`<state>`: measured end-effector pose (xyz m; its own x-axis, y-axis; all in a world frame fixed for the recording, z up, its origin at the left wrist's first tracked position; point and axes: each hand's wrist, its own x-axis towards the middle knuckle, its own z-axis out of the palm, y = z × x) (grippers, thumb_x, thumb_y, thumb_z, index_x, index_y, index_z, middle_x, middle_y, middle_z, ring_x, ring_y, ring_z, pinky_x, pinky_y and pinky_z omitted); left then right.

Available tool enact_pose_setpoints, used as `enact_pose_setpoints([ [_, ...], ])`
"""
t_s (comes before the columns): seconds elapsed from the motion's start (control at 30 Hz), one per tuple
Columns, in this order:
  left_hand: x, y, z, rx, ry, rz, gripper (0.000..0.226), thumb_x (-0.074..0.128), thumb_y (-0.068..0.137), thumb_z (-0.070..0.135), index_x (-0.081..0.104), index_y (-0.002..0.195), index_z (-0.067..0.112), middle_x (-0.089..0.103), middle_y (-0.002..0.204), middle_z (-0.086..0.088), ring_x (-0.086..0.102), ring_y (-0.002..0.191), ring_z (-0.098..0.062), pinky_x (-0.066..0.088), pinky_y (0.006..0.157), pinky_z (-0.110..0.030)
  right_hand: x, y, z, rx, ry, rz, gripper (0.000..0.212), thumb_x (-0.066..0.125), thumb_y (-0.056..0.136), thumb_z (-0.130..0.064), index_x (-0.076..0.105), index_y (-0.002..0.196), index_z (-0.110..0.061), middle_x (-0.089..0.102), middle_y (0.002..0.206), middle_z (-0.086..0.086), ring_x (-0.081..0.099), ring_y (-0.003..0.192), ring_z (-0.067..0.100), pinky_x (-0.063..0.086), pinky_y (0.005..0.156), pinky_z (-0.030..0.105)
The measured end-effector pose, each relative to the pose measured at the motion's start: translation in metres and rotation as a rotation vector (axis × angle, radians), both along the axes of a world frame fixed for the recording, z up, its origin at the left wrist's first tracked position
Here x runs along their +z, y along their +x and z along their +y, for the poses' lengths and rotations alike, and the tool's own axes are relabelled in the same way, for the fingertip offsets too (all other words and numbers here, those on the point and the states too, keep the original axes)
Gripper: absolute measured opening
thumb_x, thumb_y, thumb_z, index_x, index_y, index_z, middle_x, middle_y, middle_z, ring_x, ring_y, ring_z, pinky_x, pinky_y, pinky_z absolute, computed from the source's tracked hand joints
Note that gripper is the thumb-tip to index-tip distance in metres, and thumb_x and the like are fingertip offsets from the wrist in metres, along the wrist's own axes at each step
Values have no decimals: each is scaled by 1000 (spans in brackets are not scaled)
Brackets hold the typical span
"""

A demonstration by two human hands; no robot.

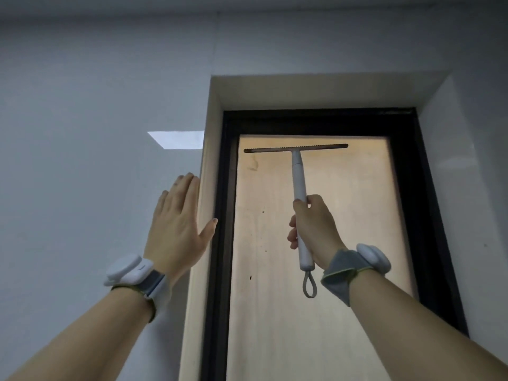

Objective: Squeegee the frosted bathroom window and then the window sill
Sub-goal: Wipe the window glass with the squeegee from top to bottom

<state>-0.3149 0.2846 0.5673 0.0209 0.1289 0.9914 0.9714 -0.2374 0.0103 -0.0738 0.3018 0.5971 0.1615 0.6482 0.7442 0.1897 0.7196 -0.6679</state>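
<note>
Hands: right hand [313, 226] grips squeegee [298, 171] atop frosted window [343, 215]; left hand [178, 224] flat on wall [82, 160]. Next, I judge: steady downward pull.

Up top, a pale grey wall [96, 86] filling the whole left side, with a bright slanted patch of light [177, 139] thrown across it just beside the cream reveal [316, 90] of the recess. On the wrists, white sensor pods: one [129, 269] on a grey-and-white strap, the other [373, 258] on a grey fabric band [342, 273] edged in yellow-green. Off to the right, more of the same grey wall, with one small dark speck [485, 245].
</note>
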Motion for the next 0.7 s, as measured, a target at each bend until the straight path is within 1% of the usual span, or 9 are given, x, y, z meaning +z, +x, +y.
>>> enact_pose_setpoints([
  [0.07, -3, -4, 10, -10, 30, -7, 80, 65, 89, 23, 23, 156, 9, 23, 163, -8, 16, 152, -24, 14, 125, -46, 13, -8, 7, -37, 14, -28, 16, 38, 99, -25, 48, 106, -14, 58, 88, 11, 56, 50, 19, 47, 42, 25],
  [0.13, -6, -6, 16, -13, 58, -7, 81, 63, 87, 14, 21, 156, 11, 20, 164, -6, 13, 153, -21, 11, 125, -44, 22, -17, 14, -73, 30, -62, 21, 36, 100, -26, 49, 107, -11, 57, 87, 10, 54, 51, 19, 46, 41, 25],
  [0.2, -6, -4, 19, -16, 69, -7, 81, 60, 87, 11, 18, 157, 12, 17, 165, -5, 10, 154, -19, 9, 126, -42, 29, -23, 20, -106, 41, -86, 25, 34, 102, -28, 49, 109, -9, 56, 84, 9, 53, 51, 20, 45, 41, 25],
  [0.33, -6, -2, 19, -33, 80, -18, 80, 57, 87, 8, 18, 157, 10, 17, 165, -5, 9, 154, -19, 7, 126, -42, 46, -40, 30, -123, 38, -42, 29, 32, 104, -29, 50, 108, -5, 53, 79, 10, 52, 51, 21, 43, 40, 25],
  [0.43, -6, 1, 20, -39, 91, -27, 80, 55, 87, 5, 17, 157, 10, 16, 165, -5, 7, 154, -19, 6, 126, -42, 63, -50, 33, -146, 54, -31, 29, 31, 105, -27, 49, 108, -5, 51, 78, 11, 51, 51, 21, 41, 38, 23],
  [0.57, -7, 4, 21, -41, 106, -47, 85, 55, 83, -2, 14, 157, 10, 15, 165, -5, 4, 154, -19, 2, 125, -42, 74, -50, 35, -189, 22, -41, 32, 31, 105, -27, 50, 113, -3, 50, 76, 10, 49, 53, 22, 40, 43, 27],
  [0.7, -8, 7, 21, -27, 113, -41, 88, 56, 78, -5, 17, 156, 8, 18, 164, -7, 7, 154, -21, 5, 125, -44, 64, -38, 38, -235, 17, -84, 34, 30, 105, -29, 49, 117, -3, 51, 79, 10, 49, 56, 23, 42, 46, 29],
])
